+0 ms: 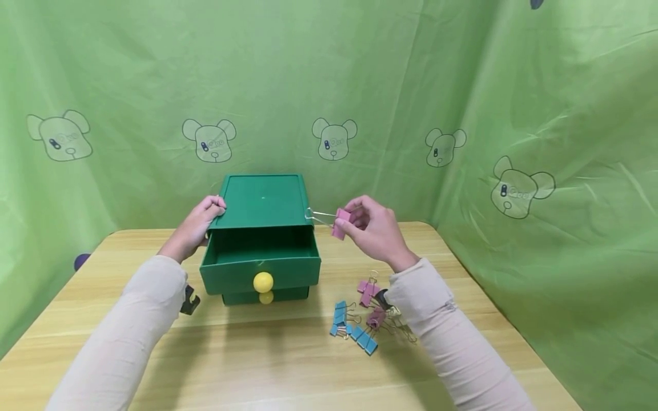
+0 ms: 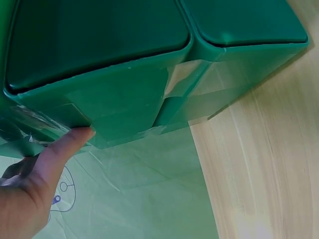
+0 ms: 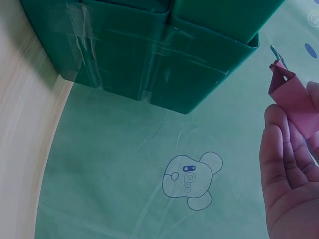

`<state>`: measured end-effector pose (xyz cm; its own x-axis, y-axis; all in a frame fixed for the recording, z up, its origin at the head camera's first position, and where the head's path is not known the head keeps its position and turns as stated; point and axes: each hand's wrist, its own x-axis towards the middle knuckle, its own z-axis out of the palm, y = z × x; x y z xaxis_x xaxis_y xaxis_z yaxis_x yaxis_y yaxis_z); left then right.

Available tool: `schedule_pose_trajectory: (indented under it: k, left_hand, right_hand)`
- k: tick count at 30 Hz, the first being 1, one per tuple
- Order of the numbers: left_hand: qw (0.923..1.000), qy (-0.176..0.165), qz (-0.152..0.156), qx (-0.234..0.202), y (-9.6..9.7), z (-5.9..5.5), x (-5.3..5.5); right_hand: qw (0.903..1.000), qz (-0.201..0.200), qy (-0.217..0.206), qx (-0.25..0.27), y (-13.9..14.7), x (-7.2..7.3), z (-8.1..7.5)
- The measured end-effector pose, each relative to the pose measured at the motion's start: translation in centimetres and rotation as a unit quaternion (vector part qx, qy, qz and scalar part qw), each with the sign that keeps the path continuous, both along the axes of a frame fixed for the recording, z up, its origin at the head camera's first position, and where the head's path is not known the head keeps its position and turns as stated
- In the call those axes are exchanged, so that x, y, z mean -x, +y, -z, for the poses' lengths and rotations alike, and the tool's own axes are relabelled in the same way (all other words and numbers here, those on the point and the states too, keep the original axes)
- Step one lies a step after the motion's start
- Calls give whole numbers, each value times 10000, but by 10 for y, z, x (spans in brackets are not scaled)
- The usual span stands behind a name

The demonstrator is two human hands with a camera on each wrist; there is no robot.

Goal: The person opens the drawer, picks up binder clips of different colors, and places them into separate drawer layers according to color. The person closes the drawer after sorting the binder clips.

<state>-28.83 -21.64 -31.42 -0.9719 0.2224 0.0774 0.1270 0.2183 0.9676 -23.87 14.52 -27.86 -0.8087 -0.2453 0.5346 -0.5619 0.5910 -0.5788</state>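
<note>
The counter (image 1: 288, 371) looks like smooth pale wood or wood-effect laminate, with visible grain and a satin finish. Toward its far edge, the drawer unit (image 1: 263, 197) is smooth green plastic with a soft sheen; glossy, wrinkled clear tape (image 2: 184, 78) covers parts of its sides. The upper knob (image 1: 263, 282) is glossy yellow, seemingly plastic. The pink binder clip (image 1: 340, 222) in the right grip (image 1: 375, 228) has a smooth, matt, coated-looking body and shiny metal wire handles. Nearer the counter's right edge than its left, blue binder clips (image 1: 366, 340) also have metal wire handles. The green curtain (image 1: 390, 68) is creased, faintly shiny; the sleeves (image 1: 133, 308) are matt, wrinkled cloth.
</note>
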Motion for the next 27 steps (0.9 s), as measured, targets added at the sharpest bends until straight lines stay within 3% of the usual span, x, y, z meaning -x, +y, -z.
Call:
schedule_pose_trajectory:
  k: [27]
  left_hand:
    - [10000, 39, -65, -10, 0, 2, 1]
  right_hand:
    - [9984, -547, 136, 20, -28, -8, 0]
